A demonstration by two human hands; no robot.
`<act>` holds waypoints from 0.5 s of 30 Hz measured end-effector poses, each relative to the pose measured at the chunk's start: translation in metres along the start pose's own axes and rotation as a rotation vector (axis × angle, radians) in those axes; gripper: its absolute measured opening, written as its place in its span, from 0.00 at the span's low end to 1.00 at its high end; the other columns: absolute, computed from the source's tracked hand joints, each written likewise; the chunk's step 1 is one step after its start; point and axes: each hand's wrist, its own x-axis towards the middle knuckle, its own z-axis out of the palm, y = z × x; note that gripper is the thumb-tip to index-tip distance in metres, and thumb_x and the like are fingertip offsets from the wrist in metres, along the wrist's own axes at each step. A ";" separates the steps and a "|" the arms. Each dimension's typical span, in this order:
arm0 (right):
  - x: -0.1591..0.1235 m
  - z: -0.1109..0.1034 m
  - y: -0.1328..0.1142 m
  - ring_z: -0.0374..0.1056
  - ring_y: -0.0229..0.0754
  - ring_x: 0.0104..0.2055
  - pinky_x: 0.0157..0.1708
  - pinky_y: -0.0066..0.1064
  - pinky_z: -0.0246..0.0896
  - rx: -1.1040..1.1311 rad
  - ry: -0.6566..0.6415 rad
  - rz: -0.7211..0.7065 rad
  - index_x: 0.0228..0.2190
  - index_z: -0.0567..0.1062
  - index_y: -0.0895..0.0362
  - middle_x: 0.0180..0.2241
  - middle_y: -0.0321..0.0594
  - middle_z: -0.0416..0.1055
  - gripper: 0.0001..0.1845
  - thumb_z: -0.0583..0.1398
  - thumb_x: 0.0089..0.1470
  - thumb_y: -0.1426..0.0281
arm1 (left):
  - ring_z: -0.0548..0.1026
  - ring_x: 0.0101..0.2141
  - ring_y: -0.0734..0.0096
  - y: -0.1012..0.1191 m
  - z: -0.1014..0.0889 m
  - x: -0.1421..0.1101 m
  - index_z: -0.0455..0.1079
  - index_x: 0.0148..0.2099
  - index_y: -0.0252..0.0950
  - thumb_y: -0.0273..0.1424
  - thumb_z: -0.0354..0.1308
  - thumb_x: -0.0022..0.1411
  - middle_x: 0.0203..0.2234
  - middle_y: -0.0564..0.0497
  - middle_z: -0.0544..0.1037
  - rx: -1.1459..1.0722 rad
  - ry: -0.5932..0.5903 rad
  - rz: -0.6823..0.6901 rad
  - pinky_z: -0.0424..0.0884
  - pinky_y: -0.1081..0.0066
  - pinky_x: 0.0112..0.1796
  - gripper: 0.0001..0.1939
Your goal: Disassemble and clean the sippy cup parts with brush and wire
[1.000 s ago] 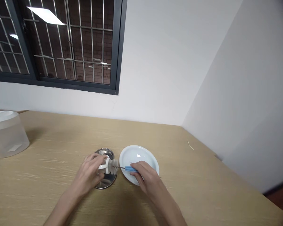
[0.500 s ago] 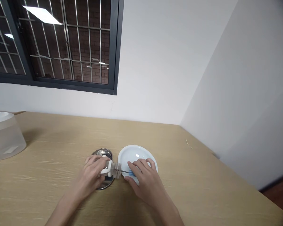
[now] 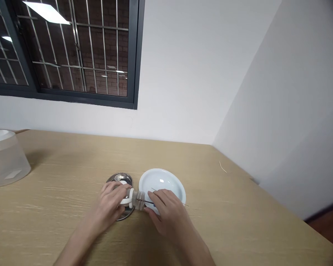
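Note:
My left hand [image 3: 112, 201] is closed round a small clear bottle [image 3: 138, 200] with a white collar, tilted on its side with its ribbed neck to the right. From the bottle's mouth a thin dark wire stem [image 3: 149, 202] runs into my right hand [image 3: 169, 212], whose fingers are closed on it. It looks like a bottle brush; its blue handle is now nearly covered by the fingers. Under my left hand lies an oval steel tray [image 3: 127, 213] with a small shiny round item [image 3: 118, 178] on it. A white plate [image 3: 158, 175] sits beneath and behind my right hand.
A translucent tub [image 3: 8, 162] with a white rim stands at the table's left. One thin pale strand [image 3: 222, 167] lies on the wooden table [image 3: 238, 221] to the right. White walls and a barred window [image 3: 80, 55] bound the far side.
My right hand's fingers have closed in further over the blue handle, hiding most of it. Thin pale line ends now show on both sides of that hand. The bottle has hardly moved.

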 end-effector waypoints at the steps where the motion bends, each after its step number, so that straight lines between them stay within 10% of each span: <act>1: 0.000 0.000 -0.001 0.68 0.50 0.39 0.39 0.42 0.65 0.009 -0.005 -0.001 0.45 0.71 0.58 0.37 0.45 0.74 0.10 0.58 0.61 0.72 | 0.71 0.48 0.58 0.000 0.000 0.000 0.65 0.50 0.40 0.15 0.51 0.50 0.48 0.50 0.77 0.001 0.002 0.000 0.65 0.60 0.49 0.26; 15: 0.001 -0.005 -0.010 0.69 0.49 0.41 0.41 0.41 0.65 0.128 -0.037 0.066 0.44 0.70 0.56 0.38 0.45 0.73 0.13 0.55 0.57 0.77 | 0.68 0.50 0.59 0.003 0.001 0.000 0.64 0.51 0.40 0.13 0.50 0.49 0.49 0.51 0.76 -0.017 -0.041 0.002 0.64 0.60 0.51 0.28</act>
